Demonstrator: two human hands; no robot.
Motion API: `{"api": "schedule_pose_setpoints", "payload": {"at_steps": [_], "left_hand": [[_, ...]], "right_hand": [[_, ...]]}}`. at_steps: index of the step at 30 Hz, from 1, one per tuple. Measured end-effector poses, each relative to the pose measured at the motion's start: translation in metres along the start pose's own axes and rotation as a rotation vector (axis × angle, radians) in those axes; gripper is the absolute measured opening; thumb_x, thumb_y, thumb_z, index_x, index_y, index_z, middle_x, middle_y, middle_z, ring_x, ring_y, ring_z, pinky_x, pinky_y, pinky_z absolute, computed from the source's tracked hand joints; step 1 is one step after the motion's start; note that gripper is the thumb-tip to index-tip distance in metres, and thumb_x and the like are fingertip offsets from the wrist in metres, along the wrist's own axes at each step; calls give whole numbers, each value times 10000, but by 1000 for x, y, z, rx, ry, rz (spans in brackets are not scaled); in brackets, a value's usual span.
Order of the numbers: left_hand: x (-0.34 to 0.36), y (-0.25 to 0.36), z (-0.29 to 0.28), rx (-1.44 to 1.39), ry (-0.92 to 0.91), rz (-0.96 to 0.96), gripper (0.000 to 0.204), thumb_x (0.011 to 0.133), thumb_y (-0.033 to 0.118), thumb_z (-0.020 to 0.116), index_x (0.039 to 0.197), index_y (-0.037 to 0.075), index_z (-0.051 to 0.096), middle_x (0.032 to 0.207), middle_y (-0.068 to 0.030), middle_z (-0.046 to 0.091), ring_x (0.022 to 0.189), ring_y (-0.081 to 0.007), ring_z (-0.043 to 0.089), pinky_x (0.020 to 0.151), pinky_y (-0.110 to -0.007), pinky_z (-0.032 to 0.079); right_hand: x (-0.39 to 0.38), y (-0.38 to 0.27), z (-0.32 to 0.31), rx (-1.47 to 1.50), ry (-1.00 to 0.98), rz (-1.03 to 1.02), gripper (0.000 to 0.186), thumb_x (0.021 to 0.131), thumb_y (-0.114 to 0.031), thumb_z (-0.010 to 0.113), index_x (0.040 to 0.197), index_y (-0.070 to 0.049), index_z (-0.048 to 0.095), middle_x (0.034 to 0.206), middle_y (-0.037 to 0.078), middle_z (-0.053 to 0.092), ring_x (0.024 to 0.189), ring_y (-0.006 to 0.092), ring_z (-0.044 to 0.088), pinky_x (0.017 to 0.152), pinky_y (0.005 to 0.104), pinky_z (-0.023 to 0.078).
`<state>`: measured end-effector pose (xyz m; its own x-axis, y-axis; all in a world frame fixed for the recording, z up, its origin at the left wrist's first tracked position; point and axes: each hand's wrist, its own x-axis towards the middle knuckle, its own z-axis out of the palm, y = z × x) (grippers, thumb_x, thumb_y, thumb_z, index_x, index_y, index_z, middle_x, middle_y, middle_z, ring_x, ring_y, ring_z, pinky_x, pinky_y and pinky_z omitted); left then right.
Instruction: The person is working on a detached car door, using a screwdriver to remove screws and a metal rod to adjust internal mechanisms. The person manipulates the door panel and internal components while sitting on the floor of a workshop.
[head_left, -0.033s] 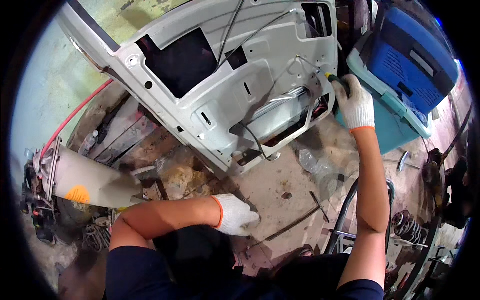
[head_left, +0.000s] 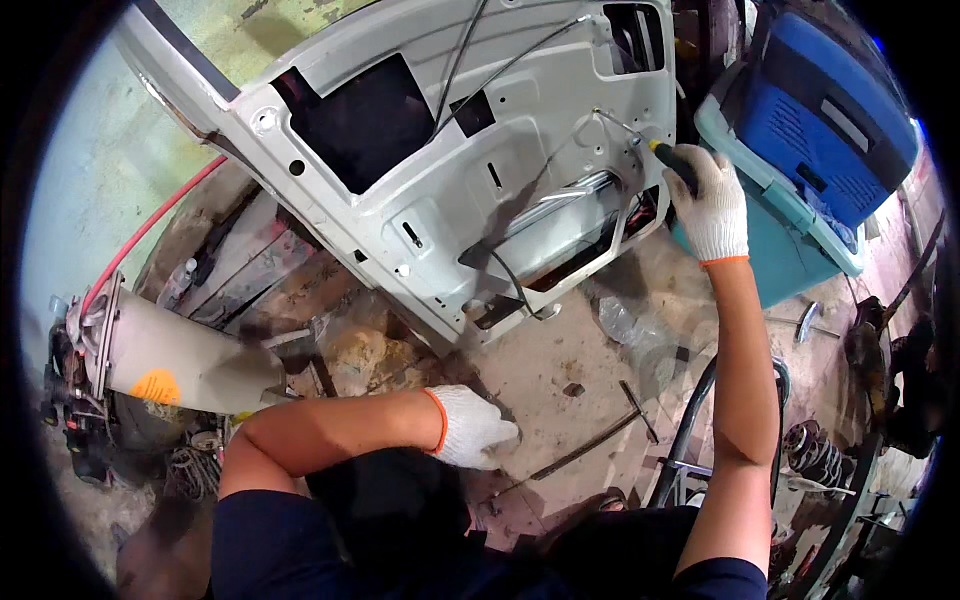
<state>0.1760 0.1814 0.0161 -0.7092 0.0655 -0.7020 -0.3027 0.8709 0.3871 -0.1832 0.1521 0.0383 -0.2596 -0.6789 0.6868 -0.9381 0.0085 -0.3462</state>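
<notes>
A bare grey vehicle door (head_left: 540,150) leans ahead of me, with cut-outs and holes in its inner panel. My right hand (head_left: 712,205), in a white knitted glove with an orange cuff, is closed round the dark green and yellow handle of a screwdriver (head_left: 672,163). Its thin shaft runs left, and the tip meets the panel near a small hole. Close to my lap is my left hand (head_left: 472,428), gloved the same way, its fingers curled and nothing visible in them. Part of its fingers is turned away from view.
A teal bin (head_left: 770,240) with a blue plastic case (head_left: 830,120) on it stands right of the door. A T-handled bar (head_left: 590,445) lies on the floor. At left are a beige cylinder (head_left: 190,350) and a red hose (head_left: 150,225). A coil spring (head_left: 815,450) sits at right.
My right hand has shifted very slightly on the screwdriver handle, and more of the dark grip shows. The screwdriver tip, the door and my left hand stay in place.
</notes>
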Motion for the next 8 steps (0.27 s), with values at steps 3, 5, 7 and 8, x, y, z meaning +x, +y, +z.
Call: {"api": "schedule_pose_setpoints", "payload": {"at_steps": [3, 5, 7, 8], "left_hand": [[6, 1, -2, -1, -37, -11, 490, 901, 442, 563, 1213, 63, 552, 998, -228, 647, 922, -428, 638, 786, -500, 509], [7, 1, -6, 4, -59, -24, 512, 905, 449, 561, 1246, 68, 541, 1038, -230, 640, 947, -422, 635, 809, -497, 505], [8, 3, -5, 17, -63, -35, 538, 909, 456, 560, 1284, 72, 528, 1074, -232, 630, 970, -414, 632, 835, -493, 500], [10, 5, -5, 18, -64, -32, 538, 909, 456, 560, 1284, 72, 528, 1074, -232, 630, 970, -414, 632, 835, -493, 500]], "right_hand": [[-4, -8, 2, 115, 77, 108, 365, 961, -365, 573, 1079, -22, 612, 987, 270, 668, 927, 446, 640, 781, 452, 514], [0, -14, -1, 122, -17, 309, 369, 959, -374, 574, 1101, -35, 613, 1015, 273, 664, 933, 442, 646, 789, 444, 515], [5, -12, -5, 11, -208, 432, 387, 957, -387, 576, 1135, -46, 607, 1050, 282, 657, 943, 441, 651, 802, 440, 516], [3, -10, -6, 79, -240, 374, 509, 953, -446, 571, 1269, -51, 509, 1094, 302, 642, 1005, 452, 637, 854, 469, 507]]}}
